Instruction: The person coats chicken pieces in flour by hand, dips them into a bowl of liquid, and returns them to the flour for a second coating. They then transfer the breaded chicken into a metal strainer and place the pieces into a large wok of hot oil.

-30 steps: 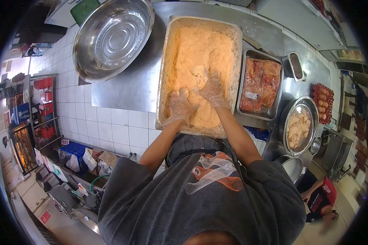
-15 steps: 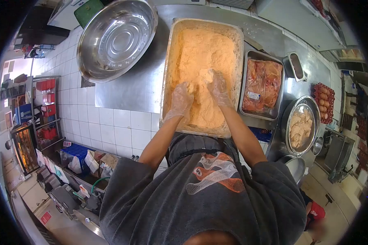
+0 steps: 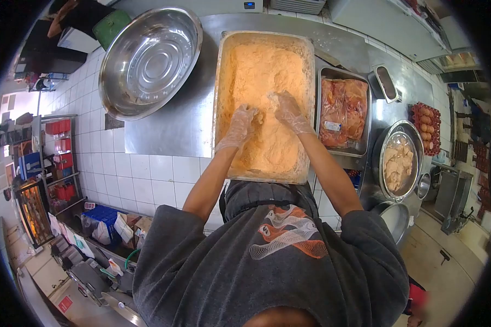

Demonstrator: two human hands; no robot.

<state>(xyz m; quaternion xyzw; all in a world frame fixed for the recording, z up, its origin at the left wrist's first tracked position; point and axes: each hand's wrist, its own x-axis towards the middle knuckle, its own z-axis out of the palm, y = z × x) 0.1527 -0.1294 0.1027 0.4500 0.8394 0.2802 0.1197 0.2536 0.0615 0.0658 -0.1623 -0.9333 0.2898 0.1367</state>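
A deep rectangular tray holds orange-tinted flour. Both hands are inside it, in clear plastic gloves. My left hand, at the tray's left-centre, has its fingers curled round a flour-coated piece. To its right, my right hand is closed on another coated piece, near the right wall. The two hands are apart. Flour partly hides the fingertips and both pieces.
Left of the tray stands a big steel bowl. On the right are a tray of bagged raw meat, a small steel container, a bowl of pale pieces and eggs. Another person is at the upper left.
The view has shifted slightly. My right hand has turned a little over its piece, and both hands stay in the flour. Another person has come into view at the upper left.
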